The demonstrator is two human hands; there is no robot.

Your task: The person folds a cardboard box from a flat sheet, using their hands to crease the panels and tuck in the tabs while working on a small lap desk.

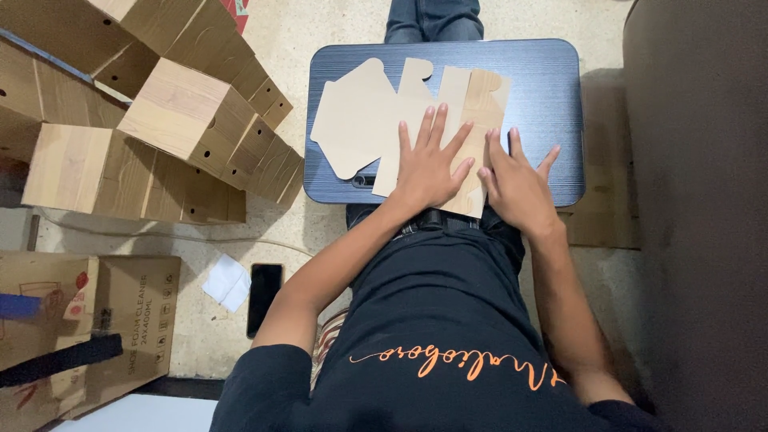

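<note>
Both hands, left hand point(430, 166) and right hand point(518, 186), fingers spread, press the flat box blank point(376, 120); probably unfolded, finished boxes point(180, 120) far left.

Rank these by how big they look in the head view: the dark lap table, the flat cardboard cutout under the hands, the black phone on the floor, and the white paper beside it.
1. Dark lap table
2. Flat cardboard cutout
3 and 4. Black phone and white paper look alike in size; unranked.

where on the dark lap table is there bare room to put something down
Bare strips on the lap table: right of the flat cardboard cutout, beyond the right hand, and its far-left corner. The middle is crowded: left hand pressing the cutout. The folded boxes crowd the floor at left.
</note>
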